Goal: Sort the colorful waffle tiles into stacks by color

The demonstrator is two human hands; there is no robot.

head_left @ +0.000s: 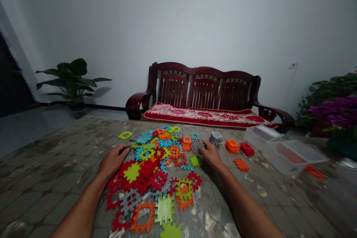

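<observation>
A spread of flat, toothed plastic tiles (pixel 156 171) in red, orange, green, blue and grey covers the table (pixel 55 171) in front of me. My left hand (pixel 113 160) rests on the pile's left edge, fingers curled over a grey tile; whether it grips one is unclear. At the far right edge of the pile my right hand (pixel 210 153) lies with fingers bent onto a grey tile (pixel 197 144). Beyond it stand sorted stacks: grey (pixel 216 138), orange (pixel 232 145) and red (pixel 247 148). One orange tile (pixel 241 164) lies alone.
A clear plastic box (pixel 292 156) and its lid (pixel 259 135) sit at the table's right. A red piece (pixel 314 171) lies beside the box. Behind the table are a dark wooden bench (pixel 206 93), a potted plant (pixel 71 80) at left and purple flowers (pixel 334 111) at right.
</observation>
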